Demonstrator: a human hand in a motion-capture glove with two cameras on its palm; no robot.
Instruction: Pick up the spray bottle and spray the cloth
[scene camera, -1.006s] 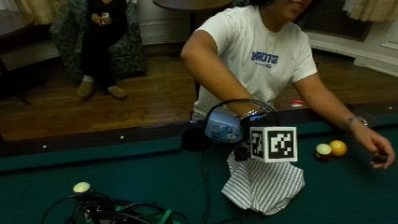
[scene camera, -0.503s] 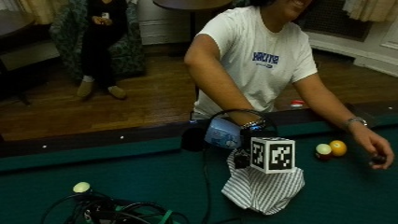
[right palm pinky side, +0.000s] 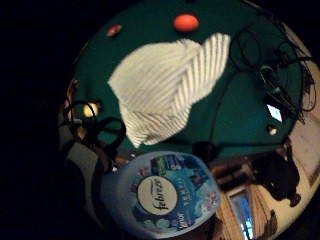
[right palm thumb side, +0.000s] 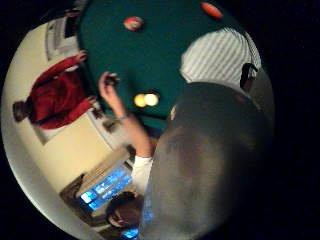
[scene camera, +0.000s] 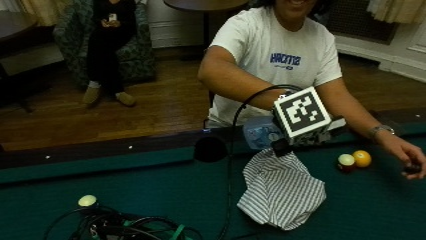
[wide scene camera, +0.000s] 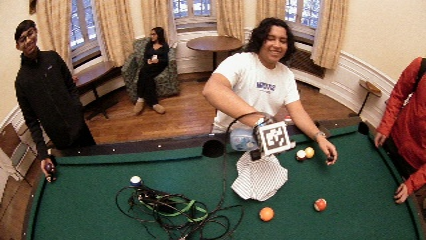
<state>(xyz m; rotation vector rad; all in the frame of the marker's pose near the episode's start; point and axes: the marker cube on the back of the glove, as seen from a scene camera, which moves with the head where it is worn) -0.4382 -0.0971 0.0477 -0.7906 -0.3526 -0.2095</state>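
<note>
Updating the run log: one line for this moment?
right hand: holds spray bottle | above striped cloth | spray: not visible

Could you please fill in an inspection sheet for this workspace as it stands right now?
Surface: green pool table, with a corner pocket at the rail.
Job's things: Febreze spray bottle held off the felt at the near rail, above the striped cloth, which lies crumpled on the felt.
Clutter: two balls beside the person's bare hand; orange ball and red-striped ball beyond the cloth.
Grippers: gloved right hand holds the bottle; mostly hidden behind the marker.
Cables: tangled bundle on the felt, a small white ball at its edge.
Surroundings: wooden floor, round side table, curtained windows.
</note>
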